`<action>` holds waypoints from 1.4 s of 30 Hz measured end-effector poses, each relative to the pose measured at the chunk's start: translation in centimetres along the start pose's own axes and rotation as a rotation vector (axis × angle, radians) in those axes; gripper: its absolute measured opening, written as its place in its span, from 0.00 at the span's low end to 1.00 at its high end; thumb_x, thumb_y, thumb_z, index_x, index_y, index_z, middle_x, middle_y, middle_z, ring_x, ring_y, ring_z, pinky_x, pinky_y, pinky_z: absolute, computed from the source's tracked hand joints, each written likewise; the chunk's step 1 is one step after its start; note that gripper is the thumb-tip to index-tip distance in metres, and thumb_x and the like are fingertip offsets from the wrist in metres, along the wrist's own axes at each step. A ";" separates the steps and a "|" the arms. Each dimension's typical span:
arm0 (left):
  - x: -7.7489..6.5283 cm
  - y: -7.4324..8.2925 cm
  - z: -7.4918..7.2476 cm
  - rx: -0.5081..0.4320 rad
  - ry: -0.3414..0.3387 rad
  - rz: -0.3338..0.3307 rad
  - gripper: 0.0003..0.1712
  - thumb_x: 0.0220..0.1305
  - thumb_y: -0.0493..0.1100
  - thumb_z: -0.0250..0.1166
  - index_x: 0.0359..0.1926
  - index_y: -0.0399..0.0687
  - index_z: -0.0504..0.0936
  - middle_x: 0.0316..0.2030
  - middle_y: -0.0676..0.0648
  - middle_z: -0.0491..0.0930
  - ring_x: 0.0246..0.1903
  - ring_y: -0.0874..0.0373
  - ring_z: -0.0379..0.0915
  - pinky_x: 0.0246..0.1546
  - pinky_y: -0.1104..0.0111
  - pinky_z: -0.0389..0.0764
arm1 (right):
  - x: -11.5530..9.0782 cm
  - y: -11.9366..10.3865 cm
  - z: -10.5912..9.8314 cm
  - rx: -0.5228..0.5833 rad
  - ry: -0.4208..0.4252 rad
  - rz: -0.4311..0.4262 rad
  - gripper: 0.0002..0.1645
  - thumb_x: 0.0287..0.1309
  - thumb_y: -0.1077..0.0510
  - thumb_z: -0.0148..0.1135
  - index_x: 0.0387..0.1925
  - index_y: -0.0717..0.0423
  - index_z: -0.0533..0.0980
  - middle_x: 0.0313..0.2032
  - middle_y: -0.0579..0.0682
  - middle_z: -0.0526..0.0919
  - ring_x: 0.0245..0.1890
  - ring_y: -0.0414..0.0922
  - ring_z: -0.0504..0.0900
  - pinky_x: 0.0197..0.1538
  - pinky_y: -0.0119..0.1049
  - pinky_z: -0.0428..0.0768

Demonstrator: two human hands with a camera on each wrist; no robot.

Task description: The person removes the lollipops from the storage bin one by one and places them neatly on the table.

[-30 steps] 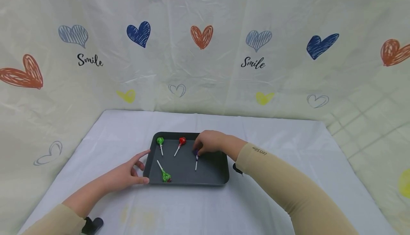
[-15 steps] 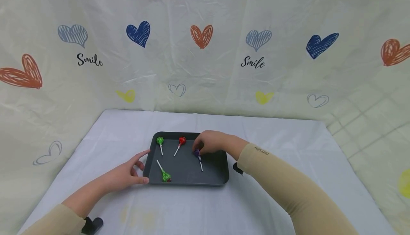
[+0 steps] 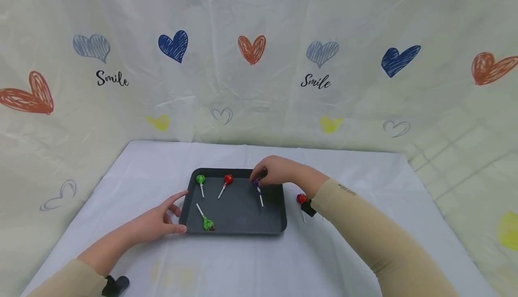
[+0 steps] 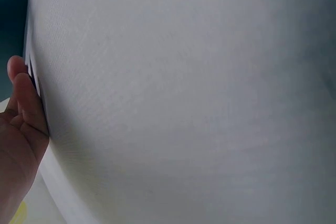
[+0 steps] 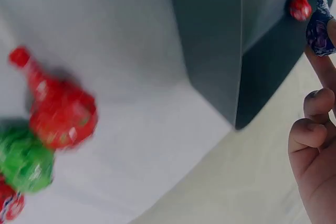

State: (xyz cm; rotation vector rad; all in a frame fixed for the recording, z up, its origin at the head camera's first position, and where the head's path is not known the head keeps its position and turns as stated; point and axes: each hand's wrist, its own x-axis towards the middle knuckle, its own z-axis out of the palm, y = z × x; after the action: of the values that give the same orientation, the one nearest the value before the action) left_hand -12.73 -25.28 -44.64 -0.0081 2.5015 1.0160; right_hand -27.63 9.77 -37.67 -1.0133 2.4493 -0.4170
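A dark grey tray (image 3: 243,219) lies on the white tablecloth. My right hand (image 3: 279,170) is over its back right part, pinching the head of a purple-wrapped lollipop (image 3: 256,183) between thumb and fingers, its white stick pointing toward me. In the right wrist view the purple lollipop (image 5: 319,34) shows at the fingertips. My left hand (image 3: 155,222) touches the tray's left edge with index finger and thumb spread apart. Inside the tray are a green lollipop (image 3: 200,179) at back left, a red lollipop (image 3: 228,179) beside it, and another green lollipop (image 3: 208,224) at front left.
Right of the tray, a red lollipop (image 3: 301,198) lies on the cloth, partly behind my right wrist. The right wrist view shows a red lollipop (image 5: 63,116) and a green lollipop (image 5: 26,158) outside the tray. Behind the table hangs a heart-printed backdrop (image 3: 259,99).
My right hand has moved back and to the right with the purple lollipop. A red lollipop beside the tray has come into view near the right wrist. The left hand stays at the tray edge.
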 end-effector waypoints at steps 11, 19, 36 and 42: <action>0.1 -0.5 0.1 -0.004 -0.006 0.000 0.62 0.49 0.58 0.78 0.77 0.64 0.48 0.50 0.46 0.71 0.36 0.55 0.72 0.35 0.62 0.72 | -4.0 4.0 -1.3 0.054 0.067 0.065 0.15 0.61 0.56 0.67 0.50 0.43 0.85 0.48 0.39 0.83 0.41 0.44 0.76 0.40 0.37 0.78; 0.0 -0.4 0.1 -0.008 -0.005 0.007 0.62 0.49 0.58 0.78 0.77 0.63 0.48 0.50 0.45 0.71 0.36 0.55 0.71 0.35 0.62 0.72 | -8.3 8.2 -1.1 0.091 0.079 0.146 0.15 0.60 0.59 0.67 0.48 0.46 0.85 0.48 0.44 0.83 0.41 0.46 0.76 0.40 0.39 0.78; 0.0 0.0 0.2 -0.009 -0.004 -0.007 0.63 0.48 0.57 0.78 0.77 0.61 0.49 0.49 0.46 0.71 0.35 0.55 0.72 0.36 0.62 0.72 | -15.5 14.8 -0.5 0.109 0.083 0.292 0.15 0.61 0.61 0.66 0.50 0.49 0.84 0.49 0.49 0.83 0.51 0.53 0.77 0.52 0.50 0.78; 0.1 0.2 0.3 -0.013 -0.004 0.002 0.63 0.48 0.58 0.78 0.77 0.61 0.49 0.50 0.46 0.71 0.36 0.55 0.71 0.36 0.62 0.72 | -15.7 15.8 0.4 0.113 0.062 0.346 0.16 0.59 0.61 0.67 0.49 0.49 0.83 0.47 0.47 0.82 0.52 0.53 0.77 0.55 0.54 0.76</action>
State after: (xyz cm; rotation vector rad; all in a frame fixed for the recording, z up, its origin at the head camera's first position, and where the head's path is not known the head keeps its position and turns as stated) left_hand -12.72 -24.89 -44.72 -0.0075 2.4918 1.0316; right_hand -26.87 31.89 -40.30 -0.5225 2.5577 -0.4672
